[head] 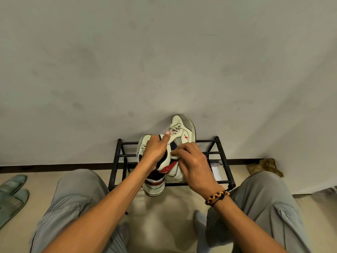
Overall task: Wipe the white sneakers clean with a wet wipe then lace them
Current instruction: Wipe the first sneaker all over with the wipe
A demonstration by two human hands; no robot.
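Seated before a low shoe rack, we grip one white sneaker (183, 133) with our left hand (155, 152), fingers curled around its collar and the thumb laid up along the tongue, so the shoe stands tilted with its grey-capped toe pointing up toward the wall (164, 52). Our right hand (196, 168) is closed over a small white wet wipe (174, 157), fingertips pressing it against the sneaker's side panel just above the red and navy trim. A braided yellow, red and black bracelet (217, 197) circles the right wrist.

Beneath both hands, the second white sneaker (154, 188) lies on the black metal rack (118, 157), its heel hanging past the front rail toward us; laces show near its toe at the left hand's edge. Through the rack's bars on the right, something white and flat (216, 171) rests on the floor; we cannot tell what it is.

Our knees in grey trousers (76, 198) frame the scene. A pair of green slippers (12, 194) sits on the tan floor at far left, and a brownish crumpled object (264, 167) lies against the baseboard at right.
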